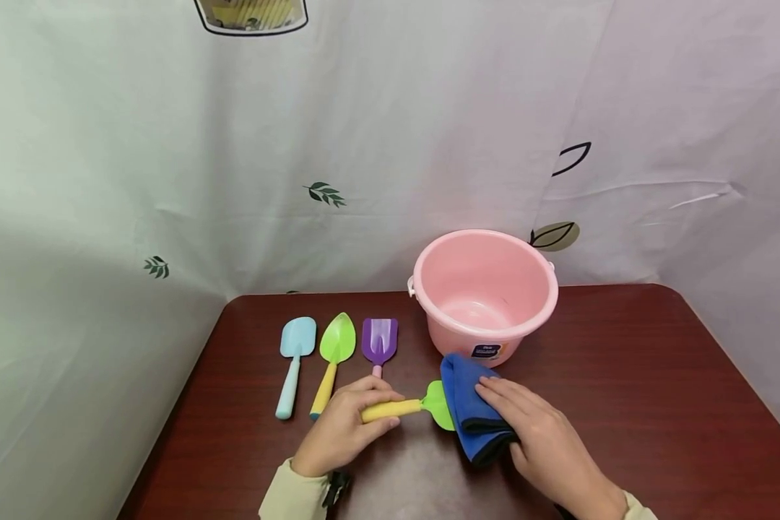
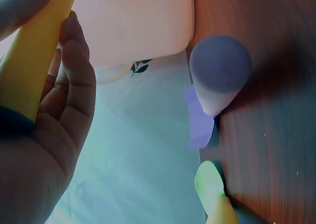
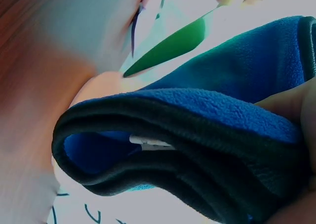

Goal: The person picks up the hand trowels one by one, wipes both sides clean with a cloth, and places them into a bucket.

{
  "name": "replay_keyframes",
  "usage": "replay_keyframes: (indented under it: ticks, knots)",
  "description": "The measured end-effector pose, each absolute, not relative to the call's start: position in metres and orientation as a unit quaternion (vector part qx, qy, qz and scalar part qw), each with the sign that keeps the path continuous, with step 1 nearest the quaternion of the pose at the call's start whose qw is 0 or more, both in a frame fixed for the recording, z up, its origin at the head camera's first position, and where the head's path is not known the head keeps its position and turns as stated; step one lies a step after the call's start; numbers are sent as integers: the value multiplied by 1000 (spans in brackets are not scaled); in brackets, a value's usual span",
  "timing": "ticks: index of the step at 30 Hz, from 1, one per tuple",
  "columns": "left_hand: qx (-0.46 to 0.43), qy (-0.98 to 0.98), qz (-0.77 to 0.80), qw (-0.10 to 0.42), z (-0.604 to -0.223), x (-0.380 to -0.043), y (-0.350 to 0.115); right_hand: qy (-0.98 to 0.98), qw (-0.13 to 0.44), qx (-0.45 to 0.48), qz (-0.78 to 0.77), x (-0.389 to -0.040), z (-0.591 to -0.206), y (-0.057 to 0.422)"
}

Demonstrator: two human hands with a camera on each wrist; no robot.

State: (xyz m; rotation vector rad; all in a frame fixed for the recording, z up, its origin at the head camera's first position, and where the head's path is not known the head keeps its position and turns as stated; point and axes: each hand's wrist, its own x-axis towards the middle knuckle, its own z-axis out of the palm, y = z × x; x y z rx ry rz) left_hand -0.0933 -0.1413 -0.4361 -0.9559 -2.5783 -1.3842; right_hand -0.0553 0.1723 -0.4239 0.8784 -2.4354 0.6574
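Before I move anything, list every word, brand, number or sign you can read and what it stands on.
No text can be read.
Label on the pink bucket: pale print on dark blue, too small to read.
Dark strokes low in the right wrist view: cut off, cannot tell if writing.
Blue cloth, held trowel: no readable text.

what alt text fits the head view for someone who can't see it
A person's left hand grips a green shovel by its yellow handle; their right hand holds a blue cloth, partly hiding the blade. Three more shovels lie side by side on a brown table, left of a pink bucket.
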Motion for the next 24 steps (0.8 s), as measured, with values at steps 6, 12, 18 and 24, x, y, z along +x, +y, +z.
replay_keyframes:
  ticks: [6,12,18,24]
  knots:
    - [-303,-847,-436,30,-436,-93,-135,-866,265,348,243,-58,-424,166]
    - [-312,-845,-432,35,-436,-94,-130,-860,268,363,239,-57,-424,162]
    - [-299,-854,-425,26,-433,-93,-126,-866,239,370,237,-54,-423,160]
    - [-299,-859,-415,24,-432,-93,-124,-877,208,381,206,-53,-425,160]
